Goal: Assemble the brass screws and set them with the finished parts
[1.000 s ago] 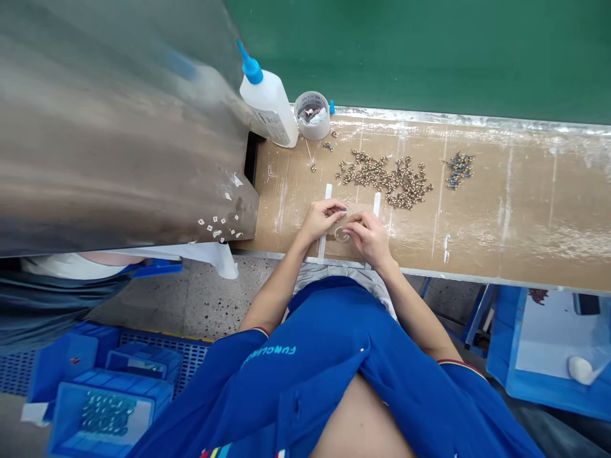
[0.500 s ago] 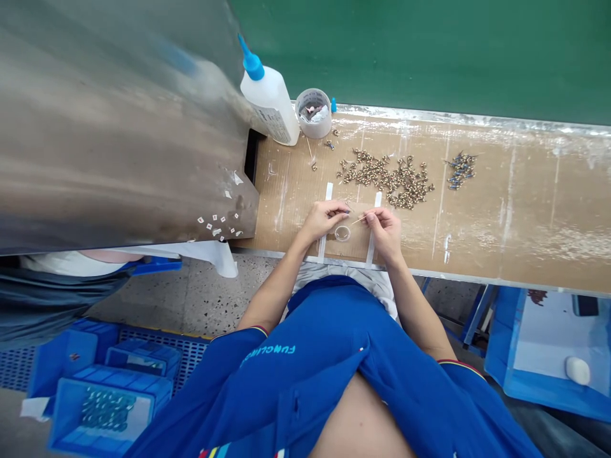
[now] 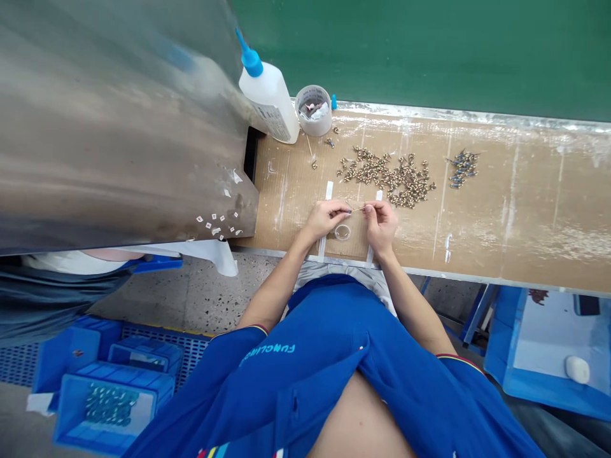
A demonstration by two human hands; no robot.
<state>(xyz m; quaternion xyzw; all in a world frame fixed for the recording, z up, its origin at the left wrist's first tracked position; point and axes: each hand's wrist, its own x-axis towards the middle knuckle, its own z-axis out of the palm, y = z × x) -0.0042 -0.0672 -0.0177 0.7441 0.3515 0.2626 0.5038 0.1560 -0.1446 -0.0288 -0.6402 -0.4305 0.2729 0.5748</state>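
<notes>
My left hand point(image 3: 328, 218) pinches a small dark piece with a thin end, too small to name. In my right hand point(image 3: 380, 224) is a thin wooden toothpick point(image 3: 358, 209), gripped between thumb and finger. Its tip meets the small piece at my left fingertips, or nearly so; I cannot tell which. Just below, between the hands, lies a small clear round dish point(image 3: 342, 233). Beyond my right hand spreads a pile of small brass-coloured parts point(image 3: 405, 181). Further right is a smaller group of brass parts with blue ends point(image 3: 463, 168).
A white bottle with a blue nozzle point(image 3: 270, 102) stands at the back left, beside a tape-roll cup point(image 3: 314, 121) with scraps inside. A metal panel point(image 3: 143, 140) bounds the left. Blue bins point(image 3: 114, 407) stand below left, and a blue tray point(image 3: 501, 356) is at lower right.
My right hand has moved slightly left and up, bringing the toothpick's tip from above the dish to the piece in my left hand. My left hand stays nearly still.
</notes>
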